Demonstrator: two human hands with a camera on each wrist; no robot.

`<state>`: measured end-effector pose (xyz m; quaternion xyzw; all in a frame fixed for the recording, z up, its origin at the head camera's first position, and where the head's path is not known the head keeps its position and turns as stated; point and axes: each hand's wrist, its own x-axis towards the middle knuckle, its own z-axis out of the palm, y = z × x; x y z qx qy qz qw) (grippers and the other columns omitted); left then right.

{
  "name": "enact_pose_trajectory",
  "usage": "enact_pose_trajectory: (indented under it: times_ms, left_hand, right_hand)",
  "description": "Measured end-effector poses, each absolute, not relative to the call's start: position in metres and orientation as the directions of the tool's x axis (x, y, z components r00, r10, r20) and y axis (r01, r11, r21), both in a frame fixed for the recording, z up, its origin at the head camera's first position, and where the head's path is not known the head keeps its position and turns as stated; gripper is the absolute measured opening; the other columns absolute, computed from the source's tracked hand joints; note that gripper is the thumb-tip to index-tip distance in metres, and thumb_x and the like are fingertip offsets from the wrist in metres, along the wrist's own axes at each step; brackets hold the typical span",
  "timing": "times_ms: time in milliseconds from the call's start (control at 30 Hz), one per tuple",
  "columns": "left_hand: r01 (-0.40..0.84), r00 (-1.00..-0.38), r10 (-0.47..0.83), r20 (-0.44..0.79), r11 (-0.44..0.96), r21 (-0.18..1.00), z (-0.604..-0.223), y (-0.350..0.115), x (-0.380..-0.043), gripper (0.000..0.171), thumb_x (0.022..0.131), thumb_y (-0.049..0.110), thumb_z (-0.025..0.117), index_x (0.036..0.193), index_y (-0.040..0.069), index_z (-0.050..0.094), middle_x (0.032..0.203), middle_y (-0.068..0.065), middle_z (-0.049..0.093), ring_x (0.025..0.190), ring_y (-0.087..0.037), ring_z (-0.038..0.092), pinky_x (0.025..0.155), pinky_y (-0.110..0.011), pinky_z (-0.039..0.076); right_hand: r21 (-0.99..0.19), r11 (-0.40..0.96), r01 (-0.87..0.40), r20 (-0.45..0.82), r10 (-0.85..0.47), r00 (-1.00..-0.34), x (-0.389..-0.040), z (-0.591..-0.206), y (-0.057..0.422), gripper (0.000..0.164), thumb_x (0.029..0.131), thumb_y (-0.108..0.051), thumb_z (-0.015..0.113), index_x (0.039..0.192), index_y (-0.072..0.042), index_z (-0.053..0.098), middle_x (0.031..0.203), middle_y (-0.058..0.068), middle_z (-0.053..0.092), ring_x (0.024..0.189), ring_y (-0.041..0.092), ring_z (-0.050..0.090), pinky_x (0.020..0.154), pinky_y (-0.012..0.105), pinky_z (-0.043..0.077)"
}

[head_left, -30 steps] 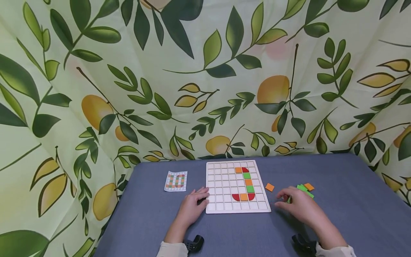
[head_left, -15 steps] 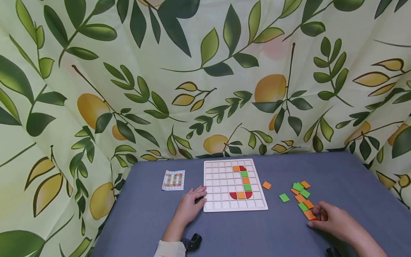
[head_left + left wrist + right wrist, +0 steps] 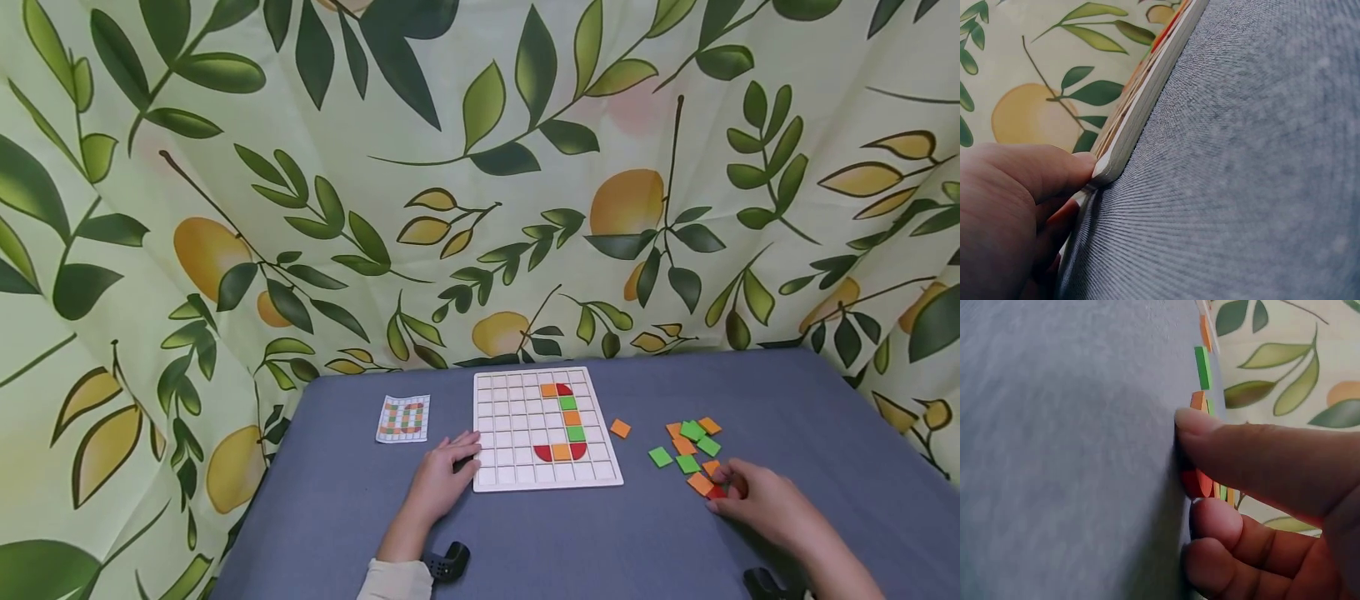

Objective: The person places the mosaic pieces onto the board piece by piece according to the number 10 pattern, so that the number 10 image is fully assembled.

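My left hand rests at the left edge of a white gridded board, fingers extended. In the left wrist view, the thumb touches the board's corner. A curved line of orange, green and red tiles lies on the board's grid. To the right, my right hand pinches a red tile with a curved side between thumb and finger, low over the cloth. Right beside its fingertips lie several loose orange tiles and green tiles. The curled fingers partly hide the red tile.
A small printed pattern card lies left of the board. One orange tile and one green tile lie apart between board and pile. A blue-grey cloth covers the table, and a leaf-patterned curtain hangs behind it.
My right hand went from beside the board to the pile's near end, leaving a green tile apart. Since then it has pushed nearby tiles left and away. The left hand stays at the board.
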<state>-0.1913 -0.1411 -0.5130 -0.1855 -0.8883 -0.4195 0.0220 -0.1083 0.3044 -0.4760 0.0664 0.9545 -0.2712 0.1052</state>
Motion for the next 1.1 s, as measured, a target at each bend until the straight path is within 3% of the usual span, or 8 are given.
enact_pose_trajectory:
  times_ms: [400,567,733,900,1100]
  left_hand:
    - [0.335,-0.934,0.31,0.179,0.583,0.74,-0.516,-0.142,-0.192,0.029,0.091,0.013,0.068,0.119,0.003,0.071,0.134,-0.002,0.063,0.133,-0.024,0.053,0.119,-0.049,0.03]
    - [0.342,-0.931,0.313,0.186,0.578,0.741,-0.515,-0.142,-0.192,0.029,0.091,0.012,0.068,0.119,0.002,0.071,0.134,-0.003,0.063,0.133,-0.025,0.053,0.119,-0.05,0.031]
    - [0.348,-0.93,0.315,0.192,0.575,0.74,-0.514,-0.142,-0.192,0.029,0.092,0.012,0.068,0.118,0.003,0.071,0.134,-0.003,0.063,0.132,-0.025,0.053,0.119,-0.05,0.031]
    - [0.343,-0.931,0.312,0.188,0.575,0.743,-0.514,-0.142,-0.192,0.029,0.092,0.013,0.067,0.119,0.002,0.071,0.135,-0.003,0.063,0.133,-0.025,0.053,0.119,-0.05,0.031]
    - [0.341,-0.931,0.314,0.185,0.57,0.747,-0.513,-0.142,-0.191,0.029,0.092,0.012,0.067,0.119,0.002,0.071,0.135,-0.003,0.063,0.132,-0.025,0.053,0.119,-0.051,0.031]
  right_hand:
    - [-0.496,0.865,0.078,-0.118,0.022,-0.993,-0.13,-0.474,0.273,0.022,0.078,-0.014,0.08,0.09,-0.011,0.06,0.072,-0.001,0.052,0.067,0.015,0.047,0.059,0.029,0.034]
    - [-0.498,0.864,0.073,-0.131,0.008,-0.991,-0.142,-0.477,0.259,0.033,0.082,-0.013,0.074,0.114,-0.006,0.067,0.07,0.002,0.05,0.063,0.017,0.045,0.055,0.029,0.032]
    - [-0.452,0.889,0.065,-0.155,-0.006,-0.988,-0.151,-0.479,0.253,0.053,0.088,-0.023,0.069,0.133,0.001,0.058,0.069,0.003,0.049,0.063,0.018,0.045,0.053,0.03,0.031]
    - [-0.4,0.912,0.092,-0.188,0.017,-0.982,-0.16,-0.475,0.249,0.055,0.09,-0.033,0.068,0.131,0.003,0.059,0.079,0.002,0.062,0.074,0.018,0.053,0.06,0.037,0.046]
    - [-0.411,0.91,0.062,-0.134,0.007,-0.991,-0.165,-0.476,0.243,0.038,0.086,-0.017,0.07,0.12,-0.001,0.069,0.089,0.007,0.07,0.076,0.019,0.055,0.061,0.038,0.048]
